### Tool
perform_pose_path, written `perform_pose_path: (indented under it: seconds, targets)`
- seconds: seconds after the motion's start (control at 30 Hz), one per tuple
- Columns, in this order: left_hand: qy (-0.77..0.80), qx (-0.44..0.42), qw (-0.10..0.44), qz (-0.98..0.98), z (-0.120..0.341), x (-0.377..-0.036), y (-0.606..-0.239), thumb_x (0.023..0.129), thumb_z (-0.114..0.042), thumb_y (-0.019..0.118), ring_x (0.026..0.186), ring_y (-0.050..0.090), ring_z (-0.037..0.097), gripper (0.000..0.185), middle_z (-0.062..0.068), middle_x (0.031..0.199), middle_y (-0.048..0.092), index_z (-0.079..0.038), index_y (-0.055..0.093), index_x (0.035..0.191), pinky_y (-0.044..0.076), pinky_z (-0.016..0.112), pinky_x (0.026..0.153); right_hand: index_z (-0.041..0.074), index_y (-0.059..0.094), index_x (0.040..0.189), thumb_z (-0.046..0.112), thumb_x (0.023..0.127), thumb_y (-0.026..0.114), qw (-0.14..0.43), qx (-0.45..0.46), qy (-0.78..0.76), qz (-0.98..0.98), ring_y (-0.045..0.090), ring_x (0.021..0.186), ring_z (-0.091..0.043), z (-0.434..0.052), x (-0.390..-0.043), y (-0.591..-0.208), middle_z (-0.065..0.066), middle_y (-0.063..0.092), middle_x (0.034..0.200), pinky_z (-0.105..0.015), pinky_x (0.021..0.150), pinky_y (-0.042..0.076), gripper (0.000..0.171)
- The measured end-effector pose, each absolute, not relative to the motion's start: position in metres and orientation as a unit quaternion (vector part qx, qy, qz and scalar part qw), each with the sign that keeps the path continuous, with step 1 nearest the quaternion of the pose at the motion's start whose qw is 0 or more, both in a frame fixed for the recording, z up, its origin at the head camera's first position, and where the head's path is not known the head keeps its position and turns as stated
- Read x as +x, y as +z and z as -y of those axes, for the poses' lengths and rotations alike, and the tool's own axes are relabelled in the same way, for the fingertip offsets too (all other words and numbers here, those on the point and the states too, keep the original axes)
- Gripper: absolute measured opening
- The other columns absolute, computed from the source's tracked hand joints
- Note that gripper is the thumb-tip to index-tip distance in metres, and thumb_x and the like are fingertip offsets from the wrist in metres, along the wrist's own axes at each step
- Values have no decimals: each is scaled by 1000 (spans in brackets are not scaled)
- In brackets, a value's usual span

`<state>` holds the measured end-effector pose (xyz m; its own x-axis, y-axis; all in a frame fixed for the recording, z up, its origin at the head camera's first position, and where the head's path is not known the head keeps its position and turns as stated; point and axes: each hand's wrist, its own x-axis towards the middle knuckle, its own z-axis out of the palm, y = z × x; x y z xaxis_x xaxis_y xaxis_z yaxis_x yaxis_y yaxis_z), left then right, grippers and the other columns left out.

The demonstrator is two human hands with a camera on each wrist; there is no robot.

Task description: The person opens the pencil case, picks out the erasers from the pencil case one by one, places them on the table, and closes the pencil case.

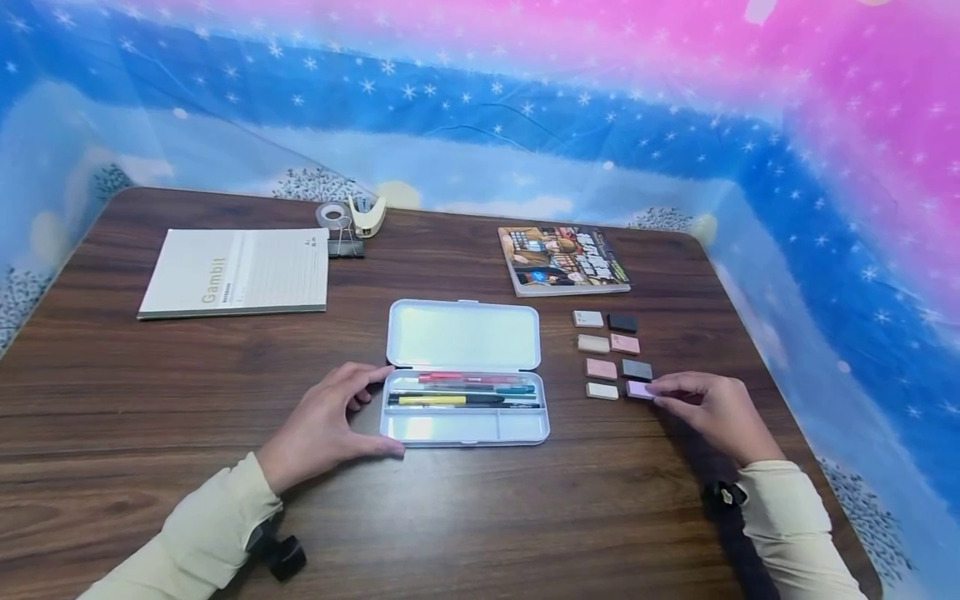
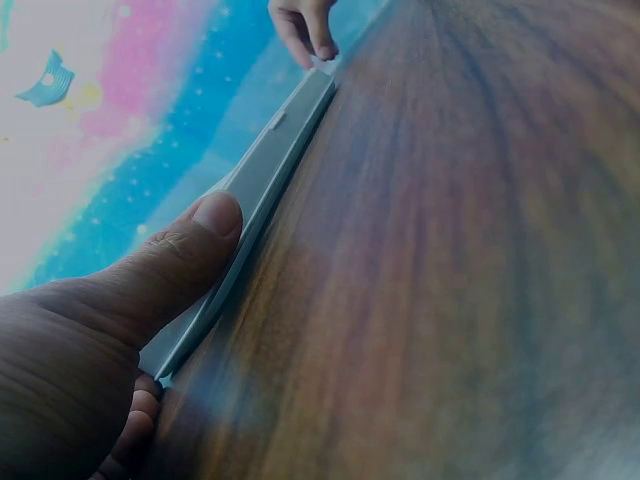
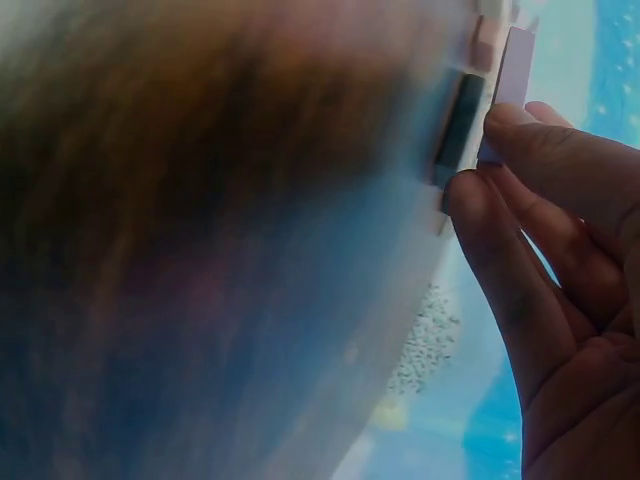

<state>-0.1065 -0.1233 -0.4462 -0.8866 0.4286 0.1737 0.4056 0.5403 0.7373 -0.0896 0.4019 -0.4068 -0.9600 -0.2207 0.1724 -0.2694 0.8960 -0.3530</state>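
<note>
An open white pencil case (image 1: 519, 425) lies mid-table, with several pens (image 1: 450, 400) in its long compartment. My left hand (image 1: 322, 425) holds the case's left end, thumb at the front edge and fingers by the hinge; in the left wrist view the thumb (image 2: 190, 245) presses the case's side. At the right, my right hand (image 1: 720, 412) pinches a lilac eraser (image 1: 640, 390) at the near end of two columns of erasers. The right wrist view shows that lilac eraser (image 3: 513, 75) at the fingertips, beside a dark grey eraser (image 3: 460, 125).
Behind the erasers lies a comic-style book (image 1: 562, 258). A Gambit notebook (image 1: 240, 271) is at the back left, with a tape roll (image 1: 332, 216), a binder clip (image 1: 347, 247) and a cream stapler-like tool (image 1: 367, 218) beside it. Patterned cloth surrounds the table.
</note>
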Motion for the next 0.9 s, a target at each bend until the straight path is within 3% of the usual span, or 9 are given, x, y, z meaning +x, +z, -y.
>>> perform_pose_path:
  seconds: [0.47, 0.73, 0.9]
  targets:
    - [414, 237, 16, -879, 124, -106, -446, 66, -42, 101, 96, 57, 16, 97, 7, 119, 63, 0, 61, 144, 53, 35, 83, 17, 85, 107, 3, 90, 83, 16, 104, 171, 980, 74, 90, -21, -403, -93, -412, -8, 79, 109, -41, 73, 60, 22]
    - [411, 234, 21, -881, 124, -107, -445, 66, -45, 101, 98, 57, 17, 99, 7, 122, 63, 0, 61, 145, 53, 35, 84, 16, 84, 106, 7, 88, 86, 13, 115, 181, 977, 70, 83, -12, -398, -95, -406, -4, 78, 104, -33, 70, 59, 20]
    - [407, 232, 27, -883, 125, -106, -444, 68, -47, 100, 98, 56, 17, 99, 7, 122, 62, -1, 60, 146, 53, 36, 84, 18, 83, 105, 11, 89, 86, 57, 148, 175, 972, 62, 74, -6, -371, -100, -391, 3, 76, 101, -29, 65, 54, 17]
